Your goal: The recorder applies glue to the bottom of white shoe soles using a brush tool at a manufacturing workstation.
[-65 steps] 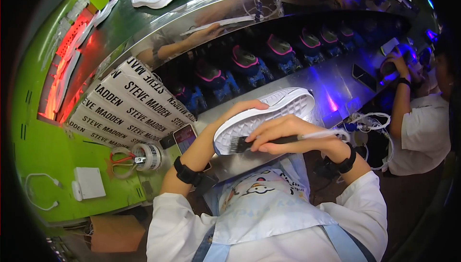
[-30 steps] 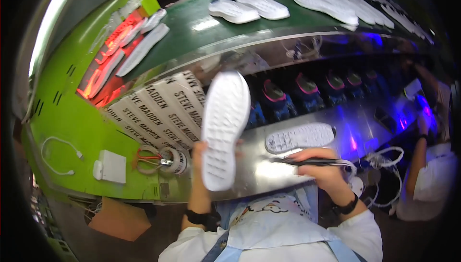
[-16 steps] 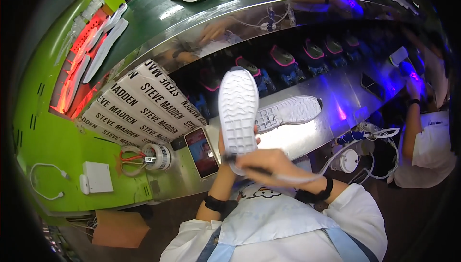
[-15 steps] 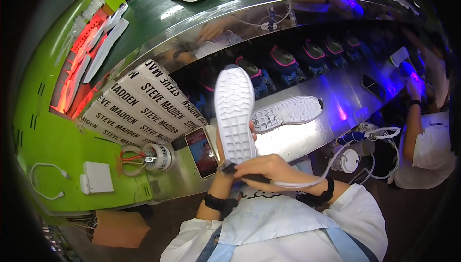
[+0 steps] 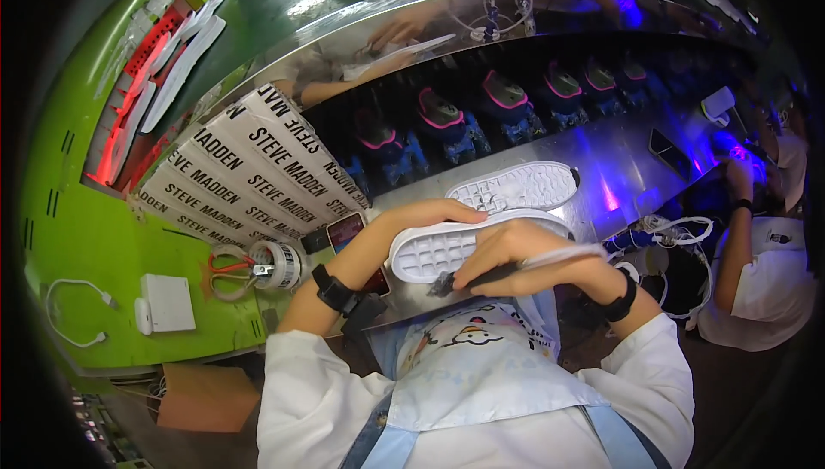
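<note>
White and two in number at the metal desk (image 5: 617,148) are the held sole (image 5: 430,256) and the second sole (image 5: 526,183), the latter lying ridged face up just beyond. The held sole has a grid of square recesses inside a smooth rim. Two hands: the left hand (image 5: 444,210) grips its far edge; the right hand (image 5: 516,250) pinches one dark brush (image 5: 442,284), bristles at the near side. One phone (image 5: 344,232) lies partly behind the left forearm (image 5: 344,263)

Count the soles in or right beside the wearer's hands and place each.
2. One sole is in the left hand, partly covered by the right hand; the other sole lies on the steel counter just beyond. The hands could hide more.
</note>
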`<state>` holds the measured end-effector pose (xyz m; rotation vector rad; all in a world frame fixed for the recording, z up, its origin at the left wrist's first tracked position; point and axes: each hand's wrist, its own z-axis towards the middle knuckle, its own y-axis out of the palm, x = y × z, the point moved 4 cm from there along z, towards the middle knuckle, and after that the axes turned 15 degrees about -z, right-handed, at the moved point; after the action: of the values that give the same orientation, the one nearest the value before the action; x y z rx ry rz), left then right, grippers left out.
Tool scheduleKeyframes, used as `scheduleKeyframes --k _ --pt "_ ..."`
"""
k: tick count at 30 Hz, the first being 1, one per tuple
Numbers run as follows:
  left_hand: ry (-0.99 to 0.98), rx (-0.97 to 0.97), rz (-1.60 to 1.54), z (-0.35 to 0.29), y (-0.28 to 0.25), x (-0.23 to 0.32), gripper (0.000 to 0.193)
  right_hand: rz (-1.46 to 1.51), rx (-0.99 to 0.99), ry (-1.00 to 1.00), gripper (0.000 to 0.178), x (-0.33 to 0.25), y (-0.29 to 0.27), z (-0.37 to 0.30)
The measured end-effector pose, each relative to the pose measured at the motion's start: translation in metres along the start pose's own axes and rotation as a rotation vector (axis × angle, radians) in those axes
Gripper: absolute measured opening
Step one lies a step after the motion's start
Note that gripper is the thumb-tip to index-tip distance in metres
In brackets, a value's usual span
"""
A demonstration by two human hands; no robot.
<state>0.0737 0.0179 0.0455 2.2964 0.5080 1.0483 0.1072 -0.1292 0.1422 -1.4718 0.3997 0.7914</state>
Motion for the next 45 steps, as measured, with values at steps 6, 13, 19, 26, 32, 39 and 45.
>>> scheduleKeyframes --k 6,13,19,26,32,39,45 --pt "-0.294 0.111 -0.018 -0.011 -0.004 -0.002 0.039 -0.190 0.184 -0.104 0.021 0.001 -0.016 -0.036" --pt "0.769 -0.349 -0.889 0.001 0.031 -0.037 0.076 0.380 0.419 0.486 0.022 0.017 -0.008 -0.027" --pt "0.832 -0.461 -1.065 0.010 0.015 -0.060 0.072 -0.269 0.887 0.288 0.019 0.015 0.010 0.006" --pt "0.888 -0.428 -0.958 0.003 0.012 -0.033 0.079 -0.112 0.553 -0.004 0.017 0.001 0.006 0.014" --pt "0.591 -0.640 -0.893 -0.017 0.027 -0.012 0.081 0.395 0.348 0.327 0.021 0.014 0.015 0.008" --pt "0.361 -0.338 -0.690 -0.010 0.039 0.003 0.061 0.281 0.217 0.108 0.017 0.009 0.003 -0.001" --pt "-0.025 -0.142 -0.598 -0.012 0.053 0.007 0.040 0.152 0.369 -0.121 0.012 -0.011 -0.016 -0.003"
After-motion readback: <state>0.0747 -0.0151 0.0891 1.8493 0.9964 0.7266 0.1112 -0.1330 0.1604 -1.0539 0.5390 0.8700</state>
